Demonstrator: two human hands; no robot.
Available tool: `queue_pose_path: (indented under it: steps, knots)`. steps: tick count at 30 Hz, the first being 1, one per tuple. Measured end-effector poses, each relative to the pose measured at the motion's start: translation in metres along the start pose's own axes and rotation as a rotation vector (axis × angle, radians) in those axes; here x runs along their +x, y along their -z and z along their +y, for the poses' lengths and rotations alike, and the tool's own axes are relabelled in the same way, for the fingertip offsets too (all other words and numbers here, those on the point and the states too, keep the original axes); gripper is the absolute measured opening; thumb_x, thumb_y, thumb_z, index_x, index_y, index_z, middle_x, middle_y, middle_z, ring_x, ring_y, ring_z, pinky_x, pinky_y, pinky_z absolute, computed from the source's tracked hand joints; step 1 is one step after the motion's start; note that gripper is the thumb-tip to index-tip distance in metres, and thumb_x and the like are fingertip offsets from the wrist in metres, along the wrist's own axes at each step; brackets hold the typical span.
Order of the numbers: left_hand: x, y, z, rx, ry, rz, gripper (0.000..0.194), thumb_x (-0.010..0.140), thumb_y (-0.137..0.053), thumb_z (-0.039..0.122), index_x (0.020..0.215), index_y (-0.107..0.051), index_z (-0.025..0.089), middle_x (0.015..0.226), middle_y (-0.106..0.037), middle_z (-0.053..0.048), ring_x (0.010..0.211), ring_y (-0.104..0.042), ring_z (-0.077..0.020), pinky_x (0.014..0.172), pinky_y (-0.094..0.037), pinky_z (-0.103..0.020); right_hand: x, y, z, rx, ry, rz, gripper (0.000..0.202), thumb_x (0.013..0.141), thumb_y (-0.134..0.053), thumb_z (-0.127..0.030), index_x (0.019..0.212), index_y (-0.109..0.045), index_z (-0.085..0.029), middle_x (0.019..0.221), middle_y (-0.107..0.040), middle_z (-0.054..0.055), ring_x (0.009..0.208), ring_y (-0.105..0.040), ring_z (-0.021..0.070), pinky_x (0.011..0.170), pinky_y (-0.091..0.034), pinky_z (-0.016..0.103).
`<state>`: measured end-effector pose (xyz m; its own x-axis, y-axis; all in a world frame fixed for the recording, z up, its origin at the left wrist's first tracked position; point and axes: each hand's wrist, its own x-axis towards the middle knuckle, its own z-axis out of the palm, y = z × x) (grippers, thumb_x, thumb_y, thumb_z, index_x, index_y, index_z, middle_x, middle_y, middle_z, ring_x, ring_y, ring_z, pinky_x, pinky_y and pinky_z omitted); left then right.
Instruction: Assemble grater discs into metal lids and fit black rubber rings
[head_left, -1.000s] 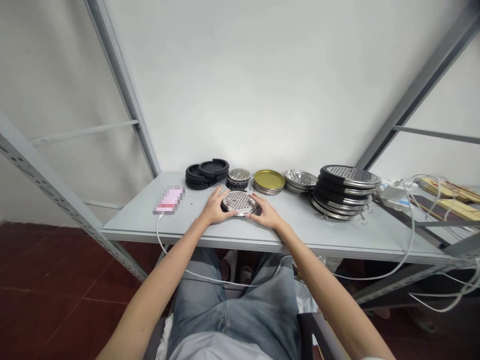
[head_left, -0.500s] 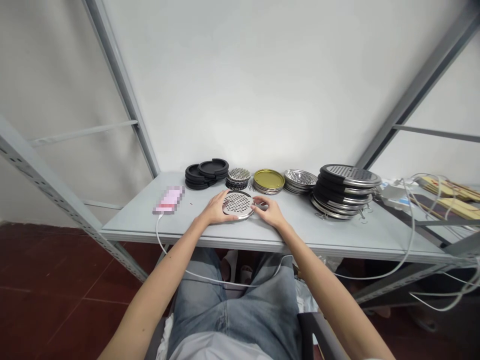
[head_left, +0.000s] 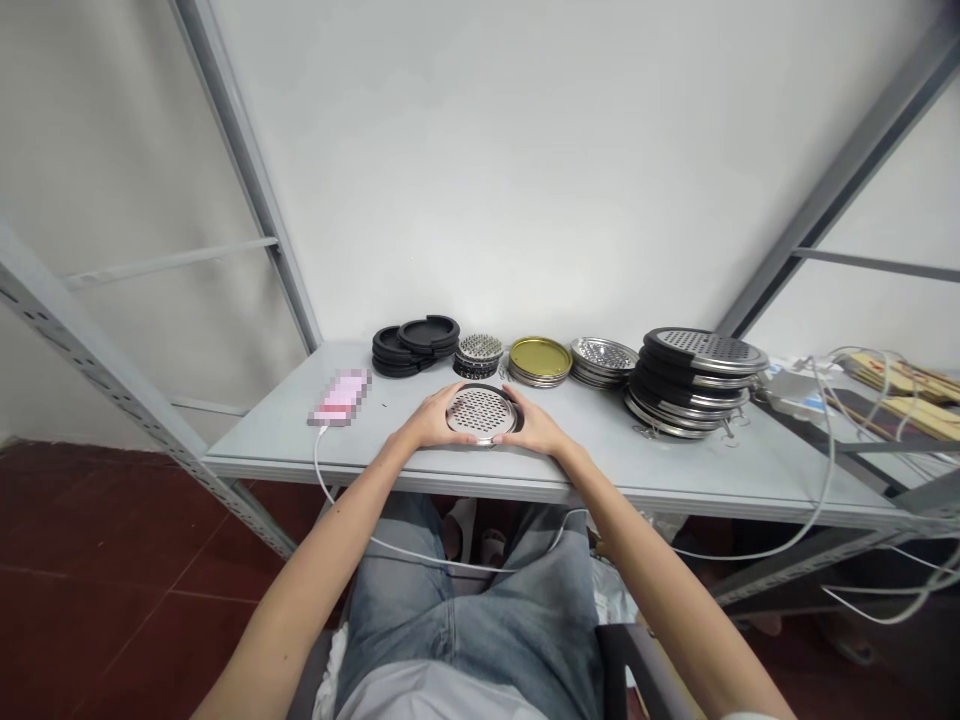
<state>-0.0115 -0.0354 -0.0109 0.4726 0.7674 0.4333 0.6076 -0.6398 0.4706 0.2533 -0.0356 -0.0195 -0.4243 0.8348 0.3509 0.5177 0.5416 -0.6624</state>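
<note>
A round perforated metal disc (head_left: 481, 413) with a shiny rim and a dark edge behind it lies low over the table in front of me. My left hand (head_left: 435, 418) curves around its left side, the thumb along the near rim. On the opposite side, my right hand (head_left: 536, 424) clasps the rim, its thumb also at the near edge. Just behind the disc stands a small stack of spiky metal grater plates (head_left: 480, 350). Right of that is a pile of round lids with a gold inside (head_left: 540, 356). Finger undersides are hidden.
Black rings (head_left: 416, 345) are stacked at the back left, near a pink phone (head_left: 341, 396) on a white cable. Further right are grater discs (head_left: 604, 356) and a tall stack of black-and-metal assemblies (head_left: 694, 385). Grey metal posts (head_left: 255, 160) frame the table (head_left: 600, 450).
My right hand has moved in against the disc's right rim, its thumb now on the near edge. The left hand keeps its hold. The view has shifted slightly.
</note>
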Motion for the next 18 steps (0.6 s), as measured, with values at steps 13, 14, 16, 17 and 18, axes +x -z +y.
queue_pose_path:
  steps: [13,14,16,17,18]
  knots:
    - [-0.0011,0.0016,0.003,-0.018,0.029,-0.007,0.11,0.057,-0.081,0.064,0.147,-0.036,0.019,0.148,-0.044,-0.014,0.134,-0.045,-0.0365,0.112,-0.04,-0.048,0.0013,-0.0003,0.0004,-0.008,0.007,0.023,0.106,0.057,-0.083,-0.057,0.145,-0.041,-0.015,0.145,-0.049,0.018,0.132,-0.048,0.0353,0.111,-0.038,0.051]
    - [-0.0009,0.0015,0.0027,-0.021,0.018,0.0,0.11,0.057,-0.081,0.064,0.147,-0.036,0.019,0.148,-0.044,-0.015,0.134,-0.044,-0.0363,0.113,-0.039,-0.048,0.0015,-0.0006,0.0003,-0.004,0.001,0.032,0.106,0.057,-0.083,-0.057,0.145,-0.041,-0.015,0.144,-0.049,0.018,0.131,-0.049,0.0355,0.111,-0.039,0.051]
    - [-0.0001,0.0012,0.002,-0.025,-0.015,0.025,0.107,0.06,-0.08,0.063,0.147,-0.036,0.02,0.147,-0.044,-0.015,0.135,-0.044,-0.0358,0.113,-0.038,-0.048,0.0019,-0.0013,0.0,0.002,-0.018,0.055,0.105,0.057,-0.083,-0.057,0.144,-0.042,-0.015,0.143,-0.05,0.018,0.13,-0.05,0.0358,0.11,-0.039,0.052]
    - [0.0004,0.0011,0.0018,-0.024,-0.03,0.039,0.105,0.06,-0.08,0.062,0.146,-0.036,0.02,0.147,-0.044,-0.015,0.135,-0.043,-0.0357,0.113,-0.038,-0.048,0.0021,-0.0016,-0.0004,0.003,-0.028,0.069,0.105,0.057,-0.083,-0.057,0.144,-0.042,-0.016,0.143,-0.051,0.018,0.13,-0.05,0.0361,0.11,-0.04,0.052]
    - [0.0009,0.001,0.0016,-0.022,-0.038,0.05,0.104,0.061,-0.08,0.062,0.146,-0.036,0.02,0.147,-0.044,-0.015,0.136,-0.042,-0.0358,0.113,-0.037,-0.048,0.0023,-0.0018,-0.0009,0.003,-0.037,0.082,0.104,0.057,-0.083,-0.057,0.144,-0.043,-0.016,0.142,-0.052,0.018,0.129,-0.051,0.0364,0.109,-0.04,0.053]
